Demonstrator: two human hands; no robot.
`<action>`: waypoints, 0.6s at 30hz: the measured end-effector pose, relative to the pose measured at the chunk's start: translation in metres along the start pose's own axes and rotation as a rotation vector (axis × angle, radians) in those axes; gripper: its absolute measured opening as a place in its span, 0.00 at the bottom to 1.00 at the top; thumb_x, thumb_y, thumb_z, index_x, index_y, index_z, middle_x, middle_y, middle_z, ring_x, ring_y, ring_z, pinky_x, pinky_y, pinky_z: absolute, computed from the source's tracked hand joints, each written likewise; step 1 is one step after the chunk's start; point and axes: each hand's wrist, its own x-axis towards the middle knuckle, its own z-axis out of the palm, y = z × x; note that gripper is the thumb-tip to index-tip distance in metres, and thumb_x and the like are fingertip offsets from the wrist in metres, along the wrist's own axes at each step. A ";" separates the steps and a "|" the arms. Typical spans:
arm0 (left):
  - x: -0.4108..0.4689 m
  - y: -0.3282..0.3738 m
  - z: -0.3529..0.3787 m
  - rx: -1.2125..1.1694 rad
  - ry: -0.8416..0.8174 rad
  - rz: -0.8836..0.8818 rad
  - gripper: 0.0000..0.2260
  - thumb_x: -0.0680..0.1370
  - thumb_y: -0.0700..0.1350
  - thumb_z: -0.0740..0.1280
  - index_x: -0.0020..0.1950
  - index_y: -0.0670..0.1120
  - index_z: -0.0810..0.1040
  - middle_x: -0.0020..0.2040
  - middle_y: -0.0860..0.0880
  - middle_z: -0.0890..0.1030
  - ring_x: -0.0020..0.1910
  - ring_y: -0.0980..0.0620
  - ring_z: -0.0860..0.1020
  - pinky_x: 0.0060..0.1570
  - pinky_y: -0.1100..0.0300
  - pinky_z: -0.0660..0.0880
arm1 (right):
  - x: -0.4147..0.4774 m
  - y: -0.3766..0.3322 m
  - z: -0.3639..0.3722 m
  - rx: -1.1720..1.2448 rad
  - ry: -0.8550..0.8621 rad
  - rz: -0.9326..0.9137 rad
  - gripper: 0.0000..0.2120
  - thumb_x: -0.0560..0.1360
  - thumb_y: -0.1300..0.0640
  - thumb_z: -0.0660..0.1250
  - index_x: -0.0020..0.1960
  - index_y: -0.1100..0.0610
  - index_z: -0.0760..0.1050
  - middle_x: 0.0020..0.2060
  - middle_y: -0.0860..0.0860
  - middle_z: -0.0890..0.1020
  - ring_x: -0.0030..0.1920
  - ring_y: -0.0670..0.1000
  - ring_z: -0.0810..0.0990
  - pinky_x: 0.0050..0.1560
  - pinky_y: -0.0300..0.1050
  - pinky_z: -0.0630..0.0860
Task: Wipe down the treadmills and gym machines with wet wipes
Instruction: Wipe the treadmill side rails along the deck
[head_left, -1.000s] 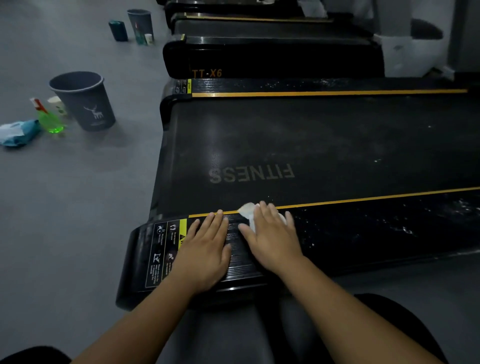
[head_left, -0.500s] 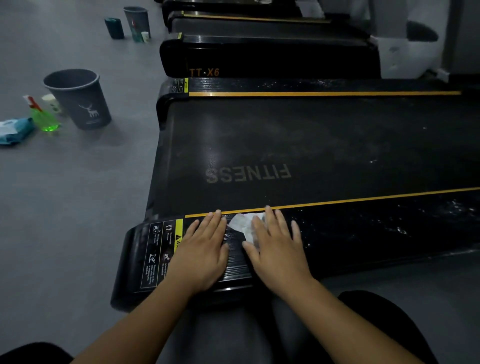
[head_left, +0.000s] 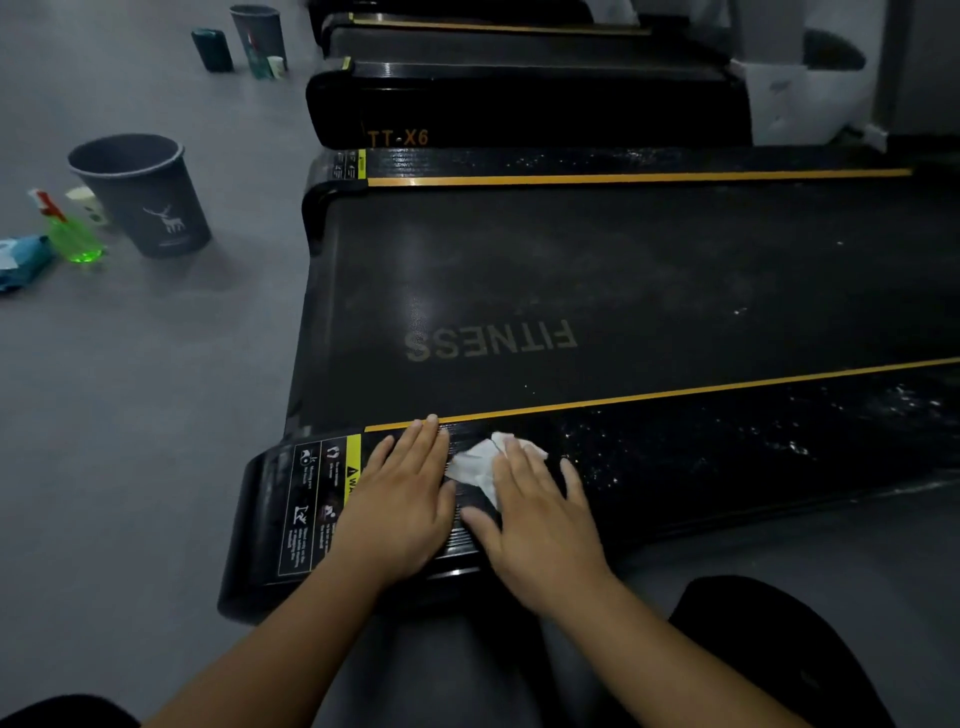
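Wet wipe: white, crumpled, lying on the near side rail of the treadmill, lower centre of frame, just below the yellow stripe. Its right part is pinned under the fingers of the right hand; its left part shows bare in the gap between the two hands.

Right hand: palm down, fingers straight and slightly spread, pressing flat on the wipe with no curl around it; thumb points to the left hand. Left hand: palm down, fingers straight and together, released, flat on the ribbed rail just left of the wipe, partly covering the warning label. Both forearms enter from the bottom edge.

Versus 1.0 s ago: right hand has slid toward the bottom edge across the rail; more of the wipe is uncovered. Left hand unchanged.

Belt marked FITNESS lies above. Upper left, on the floor: grey bin, green spray bottle, blue wipes pack.
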 end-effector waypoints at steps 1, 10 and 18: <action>0.000 0.000 -0.001 0.000 -0.005 -0.002 0.33 0.80 0.58 0.42 0.81 0.44 0.61 0.82 0.47 0.57 0.81 0.53 0.53 0.77 0.56 0.44 | -0.002 0.008 -0.001 -0.017 0.036 0.021 0.43 0.75 0.31 0.39 0.81 0.56 0.58 0.82 0.48 0.54 0.81 0.48 0.55 0.78 0.56 0.45; 0.000 0.002 -0.001 -0.017 -0.006 -0.001 0.37 0.77 0.60 0.35 0.83 0.47 0.53 0.83 0.50 0.49 0.78 0.59 0.40 0.76 0.58 0.37 | 0.041 0.019 -0.012 0.006 -0.065 0.088 0.40 0.78 0.31 0.40 0.83 0.53 0.45 0.82 0.55 0.50 0.82 0.53 0.44 0.79 0.60 0.42; -0.001 0.002 0.000 -0.026 -0.006 0.003 0.37 0.77 0.61 0.34 0.84 0.47 0.52 0.83 0.50 0.48 0.78 0.59 0.40 0.76 0.58 0.36 | 0.042 0.017 -0.006 -0.024 -0.080 0.128 0.42 0.76 0.28 0.37 0.83 0.52 0.48 0.83 0.52 0.46 0.82 0.53 0.44 0.79 0.59 0.39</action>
